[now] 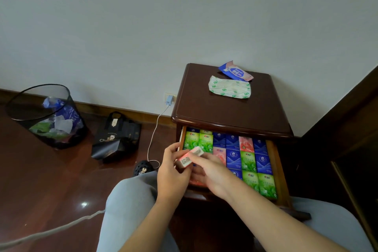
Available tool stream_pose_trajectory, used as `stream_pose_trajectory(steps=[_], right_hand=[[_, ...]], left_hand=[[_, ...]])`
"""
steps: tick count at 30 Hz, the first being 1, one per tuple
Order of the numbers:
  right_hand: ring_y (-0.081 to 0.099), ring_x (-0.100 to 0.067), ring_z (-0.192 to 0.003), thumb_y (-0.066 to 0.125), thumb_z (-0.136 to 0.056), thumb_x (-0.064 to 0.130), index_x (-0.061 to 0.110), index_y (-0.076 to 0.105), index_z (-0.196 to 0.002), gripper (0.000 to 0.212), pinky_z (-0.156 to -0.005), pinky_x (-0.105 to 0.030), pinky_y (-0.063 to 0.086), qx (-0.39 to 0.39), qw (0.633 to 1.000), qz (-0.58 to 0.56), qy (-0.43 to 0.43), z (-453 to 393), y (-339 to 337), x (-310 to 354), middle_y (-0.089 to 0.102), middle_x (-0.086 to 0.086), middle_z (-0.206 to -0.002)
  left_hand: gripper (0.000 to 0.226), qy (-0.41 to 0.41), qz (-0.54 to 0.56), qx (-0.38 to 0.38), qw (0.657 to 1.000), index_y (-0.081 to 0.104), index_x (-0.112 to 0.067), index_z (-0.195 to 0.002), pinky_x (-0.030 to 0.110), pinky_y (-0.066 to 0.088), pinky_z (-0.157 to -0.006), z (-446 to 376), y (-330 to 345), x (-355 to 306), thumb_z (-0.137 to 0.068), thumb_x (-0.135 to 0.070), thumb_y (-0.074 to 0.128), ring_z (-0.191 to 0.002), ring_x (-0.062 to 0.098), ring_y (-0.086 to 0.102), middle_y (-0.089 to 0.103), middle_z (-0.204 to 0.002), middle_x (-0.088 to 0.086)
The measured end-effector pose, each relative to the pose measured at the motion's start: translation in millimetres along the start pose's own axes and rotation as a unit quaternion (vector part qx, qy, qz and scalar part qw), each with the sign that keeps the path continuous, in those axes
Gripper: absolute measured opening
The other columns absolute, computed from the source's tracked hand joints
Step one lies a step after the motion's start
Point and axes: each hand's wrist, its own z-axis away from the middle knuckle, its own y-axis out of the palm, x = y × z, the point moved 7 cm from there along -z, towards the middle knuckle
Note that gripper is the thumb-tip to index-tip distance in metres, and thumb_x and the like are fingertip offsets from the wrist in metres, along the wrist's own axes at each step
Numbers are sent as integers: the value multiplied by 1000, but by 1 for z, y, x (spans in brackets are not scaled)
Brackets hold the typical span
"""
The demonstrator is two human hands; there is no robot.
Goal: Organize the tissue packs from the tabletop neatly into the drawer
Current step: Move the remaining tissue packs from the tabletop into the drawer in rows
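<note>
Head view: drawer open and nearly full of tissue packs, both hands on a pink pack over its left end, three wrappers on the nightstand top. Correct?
Not quite. The head view shows two wrappers on the nightstand top, not three: a blue and pink wrapper and a white and green wrapper. The rest holds.

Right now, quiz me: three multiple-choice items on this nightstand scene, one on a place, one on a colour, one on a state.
1. Where does the wastebasket stand?
A. on the nightstand
B. on the floor, left of the nightstand
C. inside the drawer

2. Which colour is the pack held by the left hand and the right hand?
A. pink
B. yellow
C. black

3. The drawer is:
A. shut
B. pulled open
C. lifted out onto the floor

Answers: 1 B, it sits on the wooden floor by the wall. 2 A, its wrapper shows pink. 3 B, rows of packs show inside.
</note>
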Motion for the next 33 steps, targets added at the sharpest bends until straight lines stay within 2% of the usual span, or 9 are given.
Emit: stream_pose_trajectory(steps=[4,7,9,12,14,19,24,28,33], right_hand=[[79,-28,-95,91,-80,25,17,65,-119,47,-82,-46,65,-144,989,3,-40,-3,-34,5,79,-11,-110],[74,-20,-95,91,-74,36,29,61,-115,51,-83,-44,65,-300,931,200,-57,4,-65,16,71,0,-113],[69,-20,-101,90,-74,44,27,53,-125,65,-85,-42,62,-334,885,319,-52,7,-72,19,63,-1,-120],[60,-24,-114,89,-73,54,21,46,-133,81,-91,-40,56,-330,852,403,-54,5,-69,18,50,-6,-133],[58,-27,-119,88,-73,59,19,46,-135,85,-91,-39,54,-323,848,417,-49,4,-64,14,45,-9,-137],[59,-27,-123,88,-81,39,17,52,-136,69,-99,-42,55,-312,854,414,-46,4,-59,6,51,-8,-137],[63,-26,-123,90,-81,28,16,55,-138,69,-103,-47,56,-287,864,411,-44,2,-60,3,61,-9,-135],[63,-24,-122,92,-77,31,16,57,-137,71,-103,-47,56,-282,858,426,-55,2,-60,4,62,-7,-134],[60,-17,-111,96,-72,35,17,52,-141,84,-97,-38,54,-287,844,445,-82,-2,-64,9,48,-6,-139]], left_hand=[[83,-14,-7,46,999,43,-43,-142,34,62,-89,-2,6,9,-77,-2,73,-115,6,67,65,-127,-19],[74,-24,-48,13,998,48,-42,-134,36,60,-94,-4,3,12,-71,-8,69,-122,8,58,58,-127,-19],[70,-16,-77,0,997,48,-45,-129,32,59,-92,-5,3,13,-73,-9,70,-123,7,55,53,-128,-21],[70,-16,-85,0,996,46,-50,-125,22,60,-84,-7,3,13,-76,-8,73,-123,6,54,50,-127,-23],[70,-22,-81,-5,996,48,-46,-126,25,62,-83,-8,2,15,-76,-4,75,-123,8,55,51,-127,-20],[66,-38,-68,-6,997,51,-38,-126,20,62,-78,-9,2,18,-78,4,71,-122,10,58,53,-127,-14],[64,-47,-74,-1,996,51,-38,-124,11,56,-74,-9,3,17,-80,4,71,-119,7,57,51,-125,-16],[64,-57,-92,10,994,48,-39,-125,11,56,-71,-10,5,17,-82,0,73,-118,6,57,49,-126,-17],[64,-56,-93,9,994,49,-38,-126,21,61,-80,-10,5,15,-81,2,71,-118,8,57,49,-128,-14]])
